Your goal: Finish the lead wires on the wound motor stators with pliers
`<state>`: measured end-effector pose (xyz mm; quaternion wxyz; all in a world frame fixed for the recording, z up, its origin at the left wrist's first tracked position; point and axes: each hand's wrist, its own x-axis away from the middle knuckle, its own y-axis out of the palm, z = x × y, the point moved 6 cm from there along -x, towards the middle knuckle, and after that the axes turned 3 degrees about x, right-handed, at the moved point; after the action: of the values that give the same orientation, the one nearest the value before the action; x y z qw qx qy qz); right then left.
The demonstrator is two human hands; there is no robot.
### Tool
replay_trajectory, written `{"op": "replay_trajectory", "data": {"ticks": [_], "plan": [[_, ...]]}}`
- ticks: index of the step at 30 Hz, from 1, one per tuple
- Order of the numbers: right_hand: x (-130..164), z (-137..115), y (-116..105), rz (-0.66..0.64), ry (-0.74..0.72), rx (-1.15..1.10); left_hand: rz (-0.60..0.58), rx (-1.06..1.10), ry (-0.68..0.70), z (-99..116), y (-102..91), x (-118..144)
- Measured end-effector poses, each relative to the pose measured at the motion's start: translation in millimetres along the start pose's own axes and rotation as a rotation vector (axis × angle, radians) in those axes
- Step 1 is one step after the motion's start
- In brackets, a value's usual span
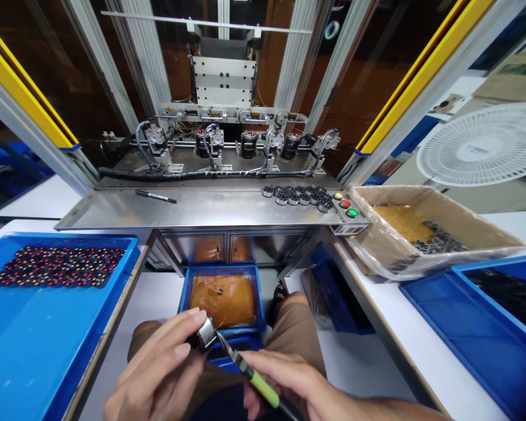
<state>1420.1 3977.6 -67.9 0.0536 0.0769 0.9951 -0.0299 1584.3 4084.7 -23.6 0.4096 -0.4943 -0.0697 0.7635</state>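
My left hand point(160, 368) is closed around a small round motor stator point(207, 334), whose silver metal rim faces right; its black end is partly hidden by my fingers. A thin copper-coloured wire seems to stick up beside it. In my right hand point(289, 377) is a pair of pliers point(263, 387) with green and black handles. The narrow jaws point up and left, their tips at the stator's right edge; whether they grip the wire cannot be made out. Both hands are above my lap, before a blue bin point(259, 298) with brown lining and a few small bits in it.
A blue tray point(39, 345) on the left holds rows of wound stators point(61, 266). Ahead, a metal ledge point(201, 209) carries a marker point(155, 197), black-and-silver cores point(298, 195) and coloured buttons point(345, 204). A lined box point(425, 266), blue bin point(447, 316) and fan point(482, 146) stand right.
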Motion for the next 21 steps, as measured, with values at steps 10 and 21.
{"op": "replay_trajectory", "data": {"ticks": [10,21], "plan": [[-4.7,4.3,2.2,-0.003,-0.026,-0.06,0.038,0.045,0.02,9.1,0.3,-16.2],[-7.3,7.8,-2.7,0.106,0.063,0.009,0.041,0.027,0.043,6.2,4.9,-10.0]]}}
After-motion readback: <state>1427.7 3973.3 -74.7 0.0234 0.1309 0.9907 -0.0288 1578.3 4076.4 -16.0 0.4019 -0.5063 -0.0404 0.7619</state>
